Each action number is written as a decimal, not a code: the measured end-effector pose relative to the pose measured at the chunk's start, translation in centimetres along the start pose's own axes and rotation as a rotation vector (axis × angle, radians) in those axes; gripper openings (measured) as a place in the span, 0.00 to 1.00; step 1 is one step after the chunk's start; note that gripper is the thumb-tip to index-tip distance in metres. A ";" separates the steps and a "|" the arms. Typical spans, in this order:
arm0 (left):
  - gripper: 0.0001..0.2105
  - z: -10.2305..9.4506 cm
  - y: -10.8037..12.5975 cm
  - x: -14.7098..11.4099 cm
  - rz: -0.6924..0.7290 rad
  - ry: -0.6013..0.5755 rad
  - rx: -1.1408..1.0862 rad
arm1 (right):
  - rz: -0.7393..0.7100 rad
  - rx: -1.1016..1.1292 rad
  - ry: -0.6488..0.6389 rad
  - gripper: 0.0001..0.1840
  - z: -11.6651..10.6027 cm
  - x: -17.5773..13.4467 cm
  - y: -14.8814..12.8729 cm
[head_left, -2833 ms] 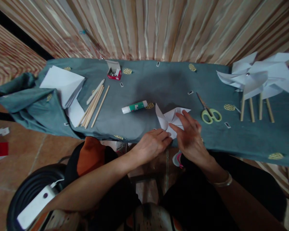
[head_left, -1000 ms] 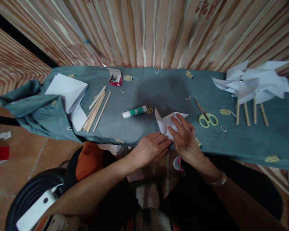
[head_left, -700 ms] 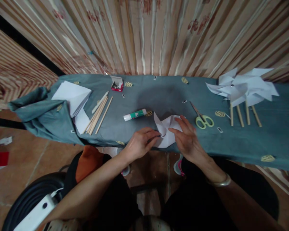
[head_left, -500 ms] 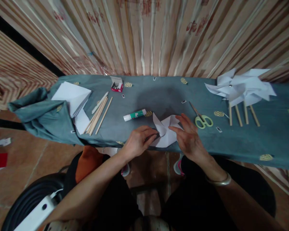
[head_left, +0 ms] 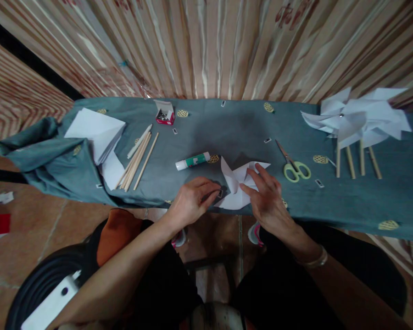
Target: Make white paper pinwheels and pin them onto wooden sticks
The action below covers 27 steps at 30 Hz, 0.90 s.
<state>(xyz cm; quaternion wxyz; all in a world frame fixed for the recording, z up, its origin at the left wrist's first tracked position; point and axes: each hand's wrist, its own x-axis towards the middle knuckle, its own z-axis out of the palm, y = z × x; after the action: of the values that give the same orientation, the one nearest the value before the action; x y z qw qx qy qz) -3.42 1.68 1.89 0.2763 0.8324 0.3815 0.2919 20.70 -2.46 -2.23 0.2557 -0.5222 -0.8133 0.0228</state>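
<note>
Head view: right hand (head_left: 266, 196), fingers half spread, presses the paper pinwheel (head_left: 237, 200) beneath; left hand (head_left: 191, 200) is nearly pinched, its hold unclear.

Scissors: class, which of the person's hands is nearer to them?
Right. The right hand is on the folded paper, just left of the scissors; the left hand is farther left, on the paper's other side.
</note>
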 end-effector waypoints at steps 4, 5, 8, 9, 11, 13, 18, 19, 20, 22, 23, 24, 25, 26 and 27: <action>0.10 0.2 0.0 0.2 -0.027 -0.018 -0.002 | 0.077 0.075 -0.053 0.20 -0.8 0.1 0.1; 0.10 0.3 0.0 0.3 -0.029 -0.020 -0.005 | 0.097 0.096 -0.048 0.21 -1.2 0.1 0.2; 0.10 0.4 0.0 0.6 -0.038 -0.026 -0.009 | 0.141 0.133 -0.014 0.21 -2.3 0.2 0.4; 0.10 0.5 -0.1 0.7 -0.046 -0.034 -0.008 | 0.150 0.135 -0.003 0.21 -2.7 0.2 0.5; 0.10 0.5 -0.2 0.8 -0.077 -0.052 -0.012 | 0.164 0.135 0.019 0.18 -3.3 0.2 0.9; 0.11 0.6 -0.3 0.9 -0.133 -0.070 -0.039 | 0.174 0.136 0.047 0.16 -3.7 0.0 1.2; 0.13 1.5 -0.5 0.8 -0.395 -0.083 -0.349 | 0.237 0.150 0.059 0.14 -3.5 -0.4 1.9; 0.14 1.8 -0.5 0.8 -0.448 -0.076 -0.447 | 0.269 0.160 0.059 0.16 -3.4 -0.4 2.0; 0.15 2.1 -0.5 0.8 -0.494 -0.064 -0.544 | 0.305 0.177 0.062 0.19 -3.2 -0.4 2.1; 0.15 2.5 -0.6 0.8 -0.557 -0.044 -0.714 | 0.393 0.234 0.056 0.25 -3.0 -0.2 2.2; 0.16 2.6 -0.7 0.9 -0.579 -0.041 -0.784 | 0.443 0.273 0.052 0.26 -2.9 0.0 2.2; 0.16 2.8 -0.8 1.0 -0.595 -0.039 -0.846 | 0.495 0.319 0.051 0.27 -2.8 0.1 2.2; 0.16 2.8 -0.9 1.0 -0.605 -0.039 -0.899 | 0.546 0.371 0.051 0.28 -2.6 0.3 2.1; 0.17 2.9 -0.9 1.1 -0.611 -0.040 -0.942 | 0.593 0.427 0.056 0.28 -2.5 0.4 2.1; 0.18 2.9 -1.1 1.2 -0.613 -0.039 -0.977 | 0.634 0.484 0.068 0.28 -2.3 0.6 2.0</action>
<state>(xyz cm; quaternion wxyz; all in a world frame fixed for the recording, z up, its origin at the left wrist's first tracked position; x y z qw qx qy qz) -1.24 2.48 -0.51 0.7075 0.4651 0.4211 0.3253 23.23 -1.56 -0.58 0.3784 -0.6723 -0.5742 0.2743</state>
